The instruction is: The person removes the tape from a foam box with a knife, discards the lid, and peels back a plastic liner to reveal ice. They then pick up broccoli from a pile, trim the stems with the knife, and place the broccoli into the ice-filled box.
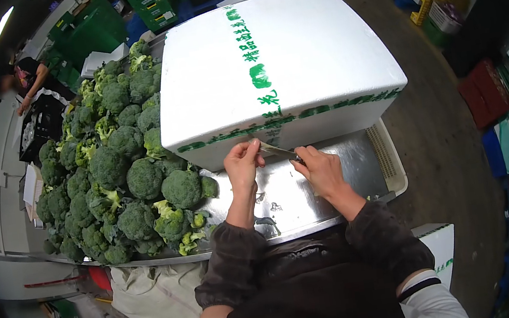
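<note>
A knife (276,151) is gripped in my right hand (323,172), its blade pointing left toward my other hand. My left hand (244,168) is closed in a pinch by the blade's tip, against the near side of a white foam box (310,42); what is between its fingertips is too small to make out. Green printed tape (269,102) runs over the box's lid and along its near edge. The box rests on a metal table (292,202), beside a large heap of broccoli (127,143).
A cream plastic crate (390,160) sits under the box's right side. Farther left, another person (32,79) leans over a black crate (38,126). Green crates (147,2) stand at the back, and a second foam box (440,247) is low at my right.
</note>
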Demonstrator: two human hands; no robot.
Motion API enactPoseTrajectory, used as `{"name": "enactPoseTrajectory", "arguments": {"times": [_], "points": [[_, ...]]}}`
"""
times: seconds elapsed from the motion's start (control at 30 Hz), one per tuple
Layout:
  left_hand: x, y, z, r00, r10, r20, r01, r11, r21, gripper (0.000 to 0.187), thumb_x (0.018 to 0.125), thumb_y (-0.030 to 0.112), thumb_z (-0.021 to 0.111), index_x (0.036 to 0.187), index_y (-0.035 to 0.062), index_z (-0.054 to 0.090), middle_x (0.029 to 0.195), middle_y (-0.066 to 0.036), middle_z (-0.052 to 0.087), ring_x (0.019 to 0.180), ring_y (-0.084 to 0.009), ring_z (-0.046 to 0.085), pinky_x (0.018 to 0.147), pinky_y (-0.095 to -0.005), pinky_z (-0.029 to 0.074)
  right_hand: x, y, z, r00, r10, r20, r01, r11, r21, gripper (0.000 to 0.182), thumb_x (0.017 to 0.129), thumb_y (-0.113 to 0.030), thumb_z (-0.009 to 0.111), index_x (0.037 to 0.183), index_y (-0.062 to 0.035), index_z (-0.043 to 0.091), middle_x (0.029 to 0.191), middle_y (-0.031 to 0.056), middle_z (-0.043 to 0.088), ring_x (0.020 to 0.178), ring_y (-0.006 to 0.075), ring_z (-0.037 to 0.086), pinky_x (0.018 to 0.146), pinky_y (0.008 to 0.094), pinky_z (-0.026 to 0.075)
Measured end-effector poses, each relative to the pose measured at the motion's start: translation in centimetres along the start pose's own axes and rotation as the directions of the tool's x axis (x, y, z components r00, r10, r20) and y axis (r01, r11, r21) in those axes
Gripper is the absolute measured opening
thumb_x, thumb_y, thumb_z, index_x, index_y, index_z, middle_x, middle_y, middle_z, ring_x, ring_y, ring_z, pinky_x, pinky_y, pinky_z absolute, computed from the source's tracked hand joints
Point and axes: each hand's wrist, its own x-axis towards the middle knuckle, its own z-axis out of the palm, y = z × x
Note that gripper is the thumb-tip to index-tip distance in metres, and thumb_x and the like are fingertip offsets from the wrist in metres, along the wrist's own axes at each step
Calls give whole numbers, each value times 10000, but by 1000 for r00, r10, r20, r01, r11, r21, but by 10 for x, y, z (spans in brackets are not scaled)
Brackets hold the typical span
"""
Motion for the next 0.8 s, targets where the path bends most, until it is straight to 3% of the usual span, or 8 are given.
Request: {"name": "enactPoseTrajectory", "arguments": {"times": [0.23, 0.37, 0.47, 0.63, 0.67, 0.7, 0.77, 0.8], "points": [[2, 5, 13, 995, 62, -80, -65, 997, -32, 135, 841, 90, 657, 793, -29, 617, 621, -32, 573, 482, -78, 477, 449, -211, 362, 14, 4, -7, 997, -52, -54, 50, 998, -30, 223, 745, -203, 697, 904, -108, 574, 716, 34, 558, 650, 224, 608, 526, 358, 453], [-7, 5, 17, 993, 99, -63, -102, 994, -34, 137, 845, 97, 660, 801, -23, 612, 667, -44, 588, 497, -91, 494, 463, -215, 385, 2, 1, -9, 994, -62, -87, 57, 996, -67, 243, 739, -217, 697, 902, -125, 542, 731, 30, 538, 663, 204, 610, 532, 345, 471], [-17, 12, 27, 975, 221, -1, -221, 975, 34, 126, 861, 116, 649, 838, -1, 610, 639, -18, 563, 498, -75, 498, 465, -203, 380, -8, 0, -5, 991, -2, -134, 6, 999, 32, 243, 752, -219, 689, 939, -125, 566, 745, 27, 565, 646, 213, 614, 534, 334, 474], [-35, -4, 8, 987, 158, 0, -158, 985, 63, 94, 864, 90, 640, 869, 2, 605, 647, -9, 559, 509, -76, 511, 475, -202, 400, -26, 6, 11, 999, 9, -34, -3, 987, 159, 242, 795, -259, 671, 966, -107, 593, 736, 31, 582, 617, 233, 615, 536, 337, 478], [-40, -11, -1, 988, 158, 3, -157, 985, 67, 91, 865, 85, 636, 868, 0, 605, 651, -10, 561, 510, -78, 516, 476, -205, 407, -34, 3, 13, 986, 96, 140, -126, 965, 228, 278, 799, -289, 670, 990, -99, 600, 782, 44, 583, 704, 244, 615, 602, 350, 489], [-44, -19, -10, 988, 154, 8, -154, 986, 70, 88, 866, 80, 633, 867, -3, 604, 654, -10, 563, 511, -80, 521, 477, -207, 414, -35, -1, 15, 985, 97, 145, -129, 964, 234, 278, 799, -289, 670, 990, -99, 600, 782, 44, 583, 704, 244, 615, 602, 350, 489], [-50, -28, -36, 987, 154, -38, -147, 979, 143, 98, 866, 81, 631, 865, -13, 601, 655, -10, 567, 495, -80, 520, 454, -209, 407, -36, -11, 18, 944, -28, 328, -52, 971, 233, 308, 798, -313, 667, 1006, -94, 603, 844, 60, 581, 817, 261, 594, 681, 370, 484], [-49, -33, -49, 984, 152, -89, -137, 979, 150, 102, 868, 90, 630, 851, -5, 599, 651, -10, 566, 490, -81, 519, 450, -208, 403, -31, -18, 22, 959, -59, 276, -27, 954, 298, 332, 796, -326, 667, 1023, -91, 606, 881, 64, 577, 890, 269, 569, 730, 391, 471]]}}
